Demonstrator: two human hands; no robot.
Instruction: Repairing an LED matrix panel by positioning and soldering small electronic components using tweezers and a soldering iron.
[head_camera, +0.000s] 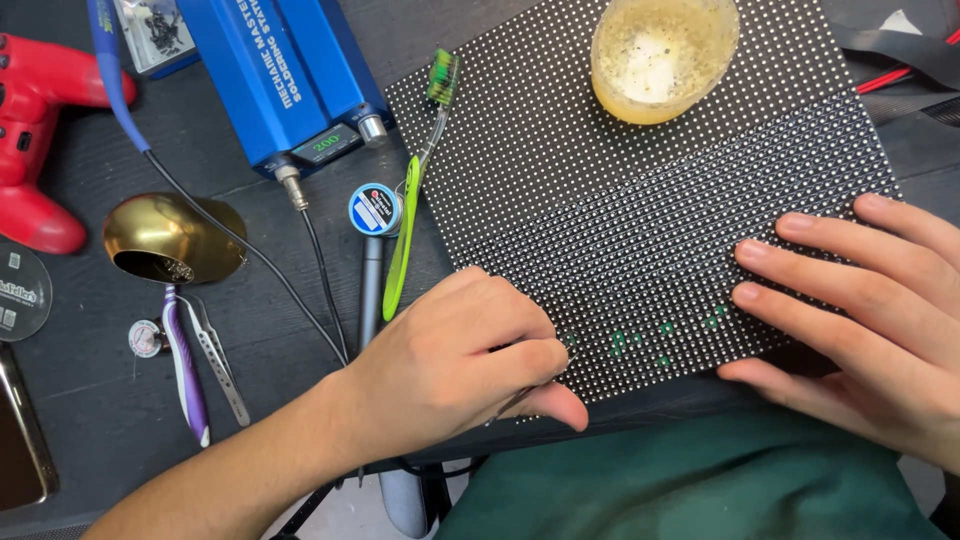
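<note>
Left hand curled on near edge of LED panel, grip pinched on a thin tool, barely visible. Right hand flat on panel's right side, fingers spread. Toothbrush just left of panel; yellowish cup on its far part.

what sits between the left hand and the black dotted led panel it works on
Nothing visible: the left hand already rests on the lower edge of the black dotted LED panel, fingers curled; the right hand lies flat on it.
</note>
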